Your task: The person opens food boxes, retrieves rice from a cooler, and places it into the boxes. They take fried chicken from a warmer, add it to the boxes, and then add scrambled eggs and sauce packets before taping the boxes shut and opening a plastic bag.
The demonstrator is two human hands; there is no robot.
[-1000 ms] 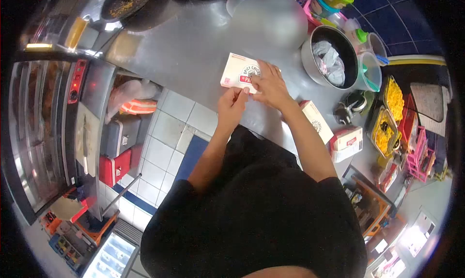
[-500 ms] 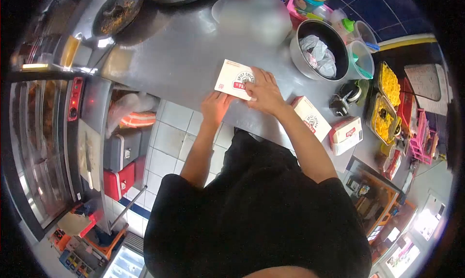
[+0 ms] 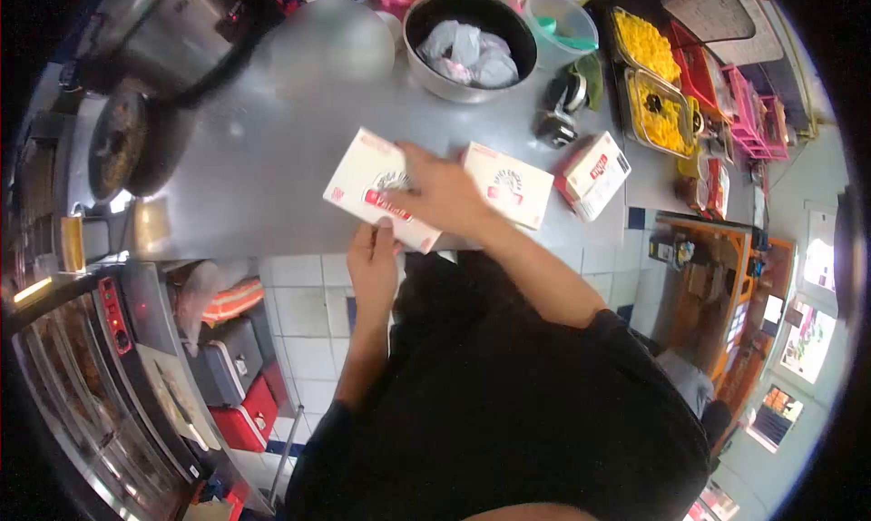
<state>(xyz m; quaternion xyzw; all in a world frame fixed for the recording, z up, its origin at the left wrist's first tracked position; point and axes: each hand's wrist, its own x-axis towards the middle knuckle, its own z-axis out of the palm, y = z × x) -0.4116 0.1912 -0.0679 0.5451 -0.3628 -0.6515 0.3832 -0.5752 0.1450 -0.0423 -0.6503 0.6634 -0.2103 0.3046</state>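
A white food carton (image 3: 358,176) with red and black "spicy chicken" print sits tilted near the counter's front edge, between my hands. My left hand (image 3: 374,258) pinches its near edge, the thumb on top and the fingers mostly hidden. Across the right part of the carton lies my right hand (image 3: 445,190), gripping its far side with the thumb resting on the printed face. Just to the right, a second similar carton (image 3: 531,190) lies flat. Beyond it stands a third carton (image 3: 599,181) with red sides.
A round metal pot (image 3: 440,87) holding white plastic bags stands behind the cartons. Farther right are a black tape dispenser-like object (image 3: 555,126) and trays of yellow food (image 3: 658,113). A pan (image 3: 118,144) is at the left. The steel counter (image 3: 245,185) ends in front of me.
My view has turned to the right, so the counter appears shifted left. The carton has tilted in view, and my right hand reaches farther over its face. Both hands keep contact.
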